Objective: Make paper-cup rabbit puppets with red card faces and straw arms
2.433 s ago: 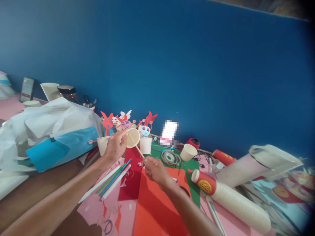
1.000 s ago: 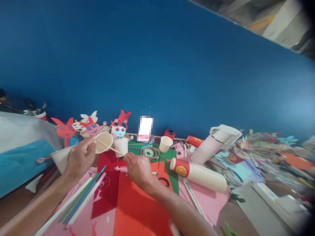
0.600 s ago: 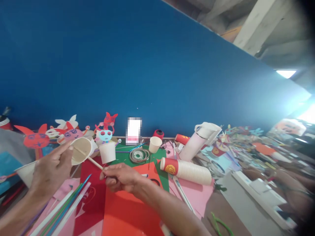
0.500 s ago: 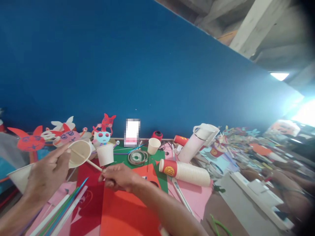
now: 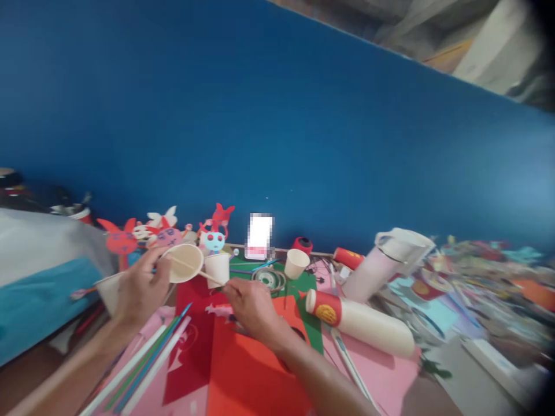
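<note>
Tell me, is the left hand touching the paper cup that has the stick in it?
Touching. The head view shows the left hand gripping the paper cup at its edge.

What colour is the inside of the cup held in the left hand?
The cup is cream inside, as the head view, the only one, shows.

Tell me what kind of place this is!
It looks like a craft table, maybe in a workshop or classroom. You can see an orange sheet of paper, a long stack of paper cups lying on its side, and a red paper figure with pointed ears.
</note>
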Tool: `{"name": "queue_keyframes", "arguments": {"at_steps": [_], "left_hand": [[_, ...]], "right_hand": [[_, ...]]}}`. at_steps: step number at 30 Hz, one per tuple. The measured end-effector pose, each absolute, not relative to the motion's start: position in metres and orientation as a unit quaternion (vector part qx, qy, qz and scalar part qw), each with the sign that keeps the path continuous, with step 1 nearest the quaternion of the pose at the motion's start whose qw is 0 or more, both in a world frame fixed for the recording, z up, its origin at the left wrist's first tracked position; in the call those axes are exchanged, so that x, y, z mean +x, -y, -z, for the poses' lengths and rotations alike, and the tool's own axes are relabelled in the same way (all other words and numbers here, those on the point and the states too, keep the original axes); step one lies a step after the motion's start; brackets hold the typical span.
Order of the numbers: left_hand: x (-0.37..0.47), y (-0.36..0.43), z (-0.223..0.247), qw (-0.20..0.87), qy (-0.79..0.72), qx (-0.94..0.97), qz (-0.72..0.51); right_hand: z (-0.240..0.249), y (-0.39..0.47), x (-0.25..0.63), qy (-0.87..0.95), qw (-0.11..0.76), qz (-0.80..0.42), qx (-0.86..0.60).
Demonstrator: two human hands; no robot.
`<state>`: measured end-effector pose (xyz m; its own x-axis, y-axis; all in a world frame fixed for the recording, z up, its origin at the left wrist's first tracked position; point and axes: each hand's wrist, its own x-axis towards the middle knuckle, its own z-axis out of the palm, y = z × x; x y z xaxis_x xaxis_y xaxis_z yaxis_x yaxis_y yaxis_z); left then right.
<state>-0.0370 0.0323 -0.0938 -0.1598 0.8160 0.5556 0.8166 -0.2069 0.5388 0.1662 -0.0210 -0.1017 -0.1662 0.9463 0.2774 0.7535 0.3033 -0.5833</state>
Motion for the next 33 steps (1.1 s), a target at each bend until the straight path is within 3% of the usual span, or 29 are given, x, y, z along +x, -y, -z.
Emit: {"name": "queue_keyframes", "arguments": {"at_steps": [8, 10, 14, 19, 29, 33], "left_hand": [[-0.036, -0.032, 0.097, -0.021, 0.590, -0.627, 0.509], [-0.035, -0.030, 0.092, -0.073, 0.592, -0.616, 0.514], [-0.033, -0.028, 0.088, -0.159, 0.596, -0.601, 0.508], [-0.035, -0.032, 0.094, -0.164, 0.582, -0.618, 0.503], [-0.027, -0.029, 0.103, -0.090, 0.603, -0.640, 0.468], [-0.026, -0.027, 0.102, -0.094, 0.601, -0.633, 0.478]], "right_hand": [[0.119, 0.016, 0.156, 0.667, 0.355, -0.417, -0.505], [0.116, 0.017, 0.157, 0.685, 0.356, -0.374, -0.514], [0.101, 0.022, 0.162, 0.744, 0.307, -0.170, -0.568], [0.092, 0.026, 0.164, 0.775, 0.212, -0.017, -0.595], [0.107, 0.025, 0.160, 0.773, 0.210, 0.023, -0.598], [0.107, 0.024, 0.157, 0.742, 0.309, -0.138, -0.579]]}}
